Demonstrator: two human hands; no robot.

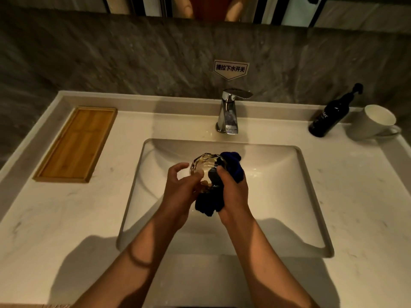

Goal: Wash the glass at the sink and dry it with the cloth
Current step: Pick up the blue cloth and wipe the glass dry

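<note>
A clear faceted glass (203, 166) is held over the white sink basin (295, 196), lying on its side with its base toward the back. My left hand (182, 190) grips it from the left. My right hand (233, 192) presses a dark blue cloth (232, 165) against the right side of the glass; cloth ends hang below the hand and bunch up behind it. The chrome tap (229, 112) stands at the back of the basin, and no water runs from it.
A wooden tray (77, 143) lies on the counter at the left. A dark pump bottle (329, 116) and a white mug (373, 123) stand at the back right. A sign (231, 68) is stuck on the grey stone wall above the tap.
</note>
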